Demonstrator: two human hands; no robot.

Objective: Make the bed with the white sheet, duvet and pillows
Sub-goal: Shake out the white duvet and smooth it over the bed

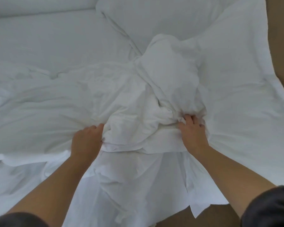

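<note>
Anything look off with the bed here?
Yes. The white bedding is bunched into a crumpled heap by the near edge, not flat, held by left hand and right hand. The sheet hangs wrinkled over that edge.

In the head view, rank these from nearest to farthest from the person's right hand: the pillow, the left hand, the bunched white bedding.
1. The bunched white bedding: gripped by the right hand, directly at its fingers.
2. The left hand: on the bundle's opposite, left side.
3. The pillow: far across the bed, at the top.
</note>
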